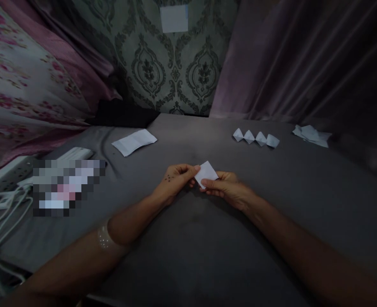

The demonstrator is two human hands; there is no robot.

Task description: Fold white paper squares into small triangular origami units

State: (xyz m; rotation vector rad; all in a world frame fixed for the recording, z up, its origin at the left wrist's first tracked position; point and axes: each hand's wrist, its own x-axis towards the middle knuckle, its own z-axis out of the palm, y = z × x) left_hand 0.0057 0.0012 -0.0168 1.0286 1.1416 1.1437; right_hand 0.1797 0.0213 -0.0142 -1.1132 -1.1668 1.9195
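Note:
A small folded square of white paper is held between both hands above the grey cloth surface, one corner pointing away from me. My left hand pinches its left corner, thumb on top. On the near right side, my right hand grips the paper with the thumb laid across its face and the fingers beneath. Farther off to the right, several folded paper shapes with pointed tops stand in a row. The underside of the held paper is hidden by my fingers.
A stack of white paper sheets lies at the back left, and loose paper pieces lie at the far right. On the left are a power strip, white cables and a blurred-out object. Curtains and a patterned wall stand behind.

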